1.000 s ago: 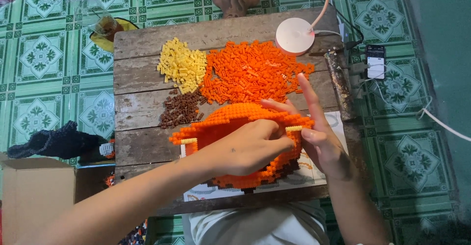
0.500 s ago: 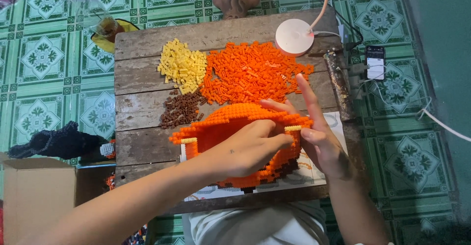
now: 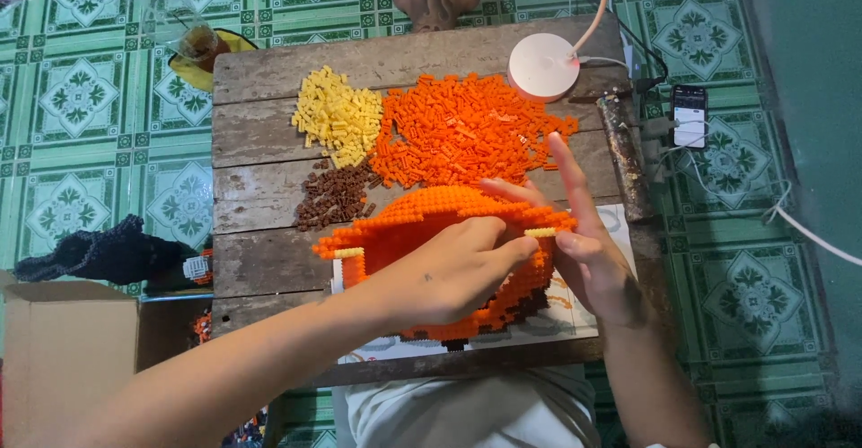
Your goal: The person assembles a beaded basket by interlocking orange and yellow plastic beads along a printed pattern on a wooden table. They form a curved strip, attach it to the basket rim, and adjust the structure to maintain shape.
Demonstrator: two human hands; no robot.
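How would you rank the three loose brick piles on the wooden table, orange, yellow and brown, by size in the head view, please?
1. Orange pile, clearly the largest.
2. Yellow pile.
3. Brown pile, the smallest.

The left hand [image 3: 453, 273] covers the middle of the orange brick model [image 3: 422, 219], so the bricks under its palm are hidden. Whether its fingertips pinch a small brick cannot be told. The right hand [image 3: 588, 250] hides the model's edge at 3 o'clock. The printed sheet [image 3: 575, 322] lies mostly under the model. At 12 o'clock the lamp [image 3: 543, 66] loses its head at the top edge. The phone [image 3: 690, 116] screen is too small to read.
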